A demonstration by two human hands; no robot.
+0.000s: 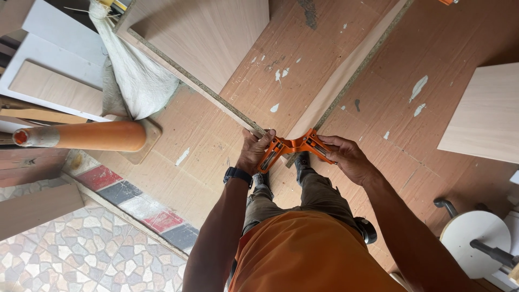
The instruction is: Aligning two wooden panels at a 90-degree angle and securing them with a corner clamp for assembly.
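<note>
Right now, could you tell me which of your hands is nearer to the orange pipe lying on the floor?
Left. The left hand grips the orange corner clamp on the side facing the orange pipe; the right hand holds the clamp's far side, farther away.

Sheets of brown cardboard (389,108), flecked with white paint, cover the floor, and two chipboard panels (335,81) stand on edge on the cardboard, meeting in a corner at its middle. Left of that corner, a grey cloth sack (135,75) slumps on the cardboard, with an orange pipe (92,136) lying just below the sack; right of the corner a pale wood board (484,113) lies flat. Beyond the cardboard's lower left edge is mosaic-patterned tile (70,254).
</note>
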